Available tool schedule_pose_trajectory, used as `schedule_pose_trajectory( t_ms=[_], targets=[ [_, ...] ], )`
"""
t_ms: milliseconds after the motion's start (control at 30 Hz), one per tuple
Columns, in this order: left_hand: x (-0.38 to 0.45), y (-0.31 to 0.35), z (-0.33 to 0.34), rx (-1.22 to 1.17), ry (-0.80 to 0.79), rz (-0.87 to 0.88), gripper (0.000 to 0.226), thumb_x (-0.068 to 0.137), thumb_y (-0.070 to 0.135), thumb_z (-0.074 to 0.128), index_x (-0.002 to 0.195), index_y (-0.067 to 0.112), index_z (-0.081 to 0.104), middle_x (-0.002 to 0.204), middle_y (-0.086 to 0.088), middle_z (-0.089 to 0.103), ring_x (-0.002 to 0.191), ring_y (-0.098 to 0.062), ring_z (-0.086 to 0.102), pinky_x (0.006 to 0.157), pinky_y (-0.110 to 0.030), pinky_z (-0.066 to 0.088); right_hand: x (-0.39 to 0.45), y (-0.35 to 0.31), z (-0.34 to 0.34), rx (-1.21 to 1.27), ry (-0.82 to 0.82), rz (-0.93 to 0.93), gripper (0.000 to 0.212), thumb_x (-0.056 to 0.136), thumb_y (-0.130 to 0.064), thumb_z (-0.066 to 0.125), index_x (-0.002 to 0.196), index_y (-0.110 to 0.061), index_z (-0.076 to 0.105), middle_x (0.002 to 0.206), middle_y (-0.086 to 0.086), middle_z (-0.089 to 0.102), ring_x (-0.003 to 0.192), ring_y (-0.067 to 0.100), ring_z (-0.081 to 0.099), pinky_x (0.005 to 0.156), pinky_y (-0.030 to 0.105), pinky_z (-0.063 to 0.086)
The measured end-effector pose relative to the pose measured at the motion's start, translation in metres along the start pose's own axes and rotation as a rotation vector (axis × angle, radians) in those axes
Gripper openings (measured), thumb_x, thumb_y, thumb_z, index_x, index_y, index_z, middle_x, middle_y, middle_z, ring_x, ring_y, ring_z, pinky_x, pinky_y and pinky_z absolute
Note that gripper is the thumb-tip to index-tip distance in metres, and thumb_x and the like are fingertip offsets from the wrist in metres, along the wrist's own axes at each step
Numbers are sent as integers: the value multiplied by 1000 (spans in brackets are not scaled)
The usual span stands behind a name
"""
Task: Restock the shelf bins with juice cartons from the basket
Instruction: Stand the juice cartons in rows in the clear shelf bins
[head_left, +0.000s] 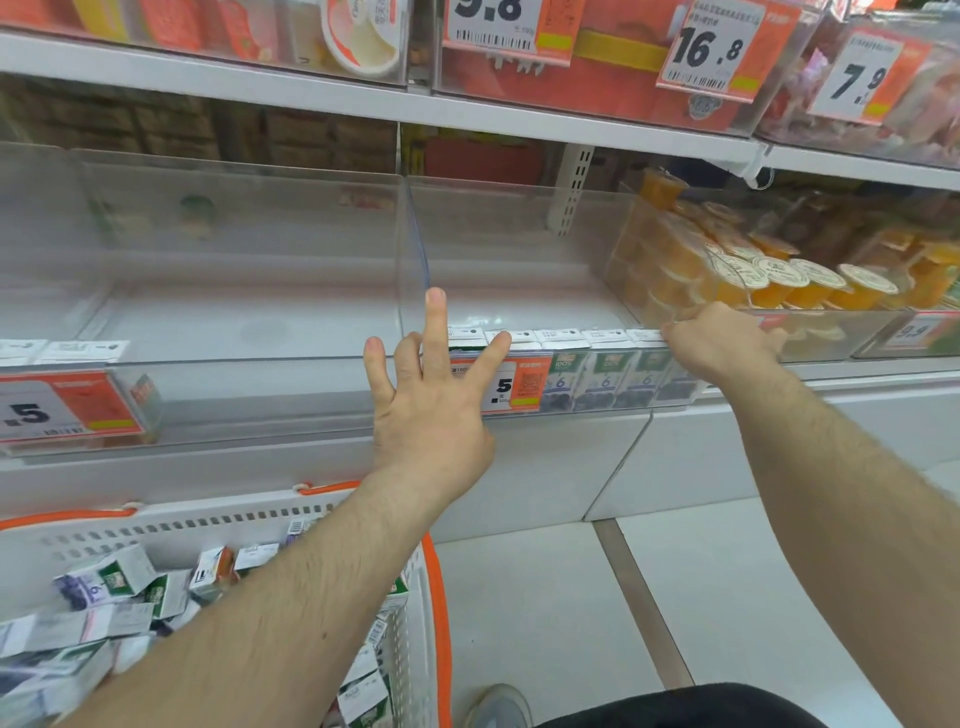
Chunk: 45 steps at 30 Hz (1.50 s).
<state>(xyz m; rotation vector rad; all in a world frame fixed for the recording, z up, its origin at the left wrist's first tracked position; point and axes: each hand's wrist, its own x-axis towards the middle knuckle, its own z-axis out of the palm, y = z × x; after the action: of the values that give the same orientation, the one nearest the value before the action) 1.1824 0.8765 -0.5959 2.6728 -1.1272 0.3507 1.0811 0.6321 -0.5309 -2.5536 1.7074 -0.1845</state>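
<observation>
A row of small white juice cartons (605, 364) with blueberry pictures stands along the front of the clear middle shelf bin (519, 234). My left hand (431, 395) is spread open in front of that bin's left end, fingers against the front wall and the leftmost cartons. My right hand (719, 338) is curled at the right end of the row, fingertips on the last carton's top; a firm grip is unclear. The white basket (208, 525) with orange rim sits low left, holding several loose cartons (104, 577).
A second clear bin (234, 260) at left is nearly bare, with a couple of cartons at its front left. Orange jelly cups (753, 270) fill the bin at right. Red price tags (524, 384) hang on the bin fronts. White tiled floor (571, 597) lies below right.
</observation>
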Motion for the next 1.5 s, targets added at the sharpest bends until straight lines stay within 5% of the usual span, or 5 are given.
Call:
schedule_pose_trajectory(
  t_ms=[400,733,1000,1167,1500],
  targets=[
    [0,-1,-4,-4,-31,9,96,86,23,57,148,48,-12,143,-13,-47,142,-34,-2,109,-57,-21,-19,-11,10,-61,-28,42,71,100,-58,10,148,-18,42,162,11,24,150,35,10,117,55,8],
    [-9,-23,-16,-69,-72,130,101,85,28,59,150,41,-17,151,-7,-41,148,-28,-10,113,-47,-21,-85,-48,22,47,103,-186,67,96,-59,25,141,-15,49,154,12,37,143,34,23,114,53,18],
    [-61,-88,-14,-401,225,20,81,74,16,69,148,18,36,158,-18,15,141,-36,26,113,-47,27,-171,-98,75,383,653,-1123,20,75,-21,59,85,-8,70,101,13,64,91,33,54,76,41,37],
    [-108,-141,27,-472,103,-151,64,74,15,68,135,13,50,142,-13,37,126,-34,45,102,-45,39,-212,-134,127,197,292,-1413,18,72,-24,52,66,-13,65,71,4,60,70,28,56,66,34,37],
    [-174,-210,109,-516,-626,-507,25,91,20,54,115,22,60,105,2,66,92,-16,60,84,-30,53,-226,-164,239,84,-582,-827,20,88,-16,54,98,-10,70,107,11,65,99,26,61,83,33,51]
  ],
)
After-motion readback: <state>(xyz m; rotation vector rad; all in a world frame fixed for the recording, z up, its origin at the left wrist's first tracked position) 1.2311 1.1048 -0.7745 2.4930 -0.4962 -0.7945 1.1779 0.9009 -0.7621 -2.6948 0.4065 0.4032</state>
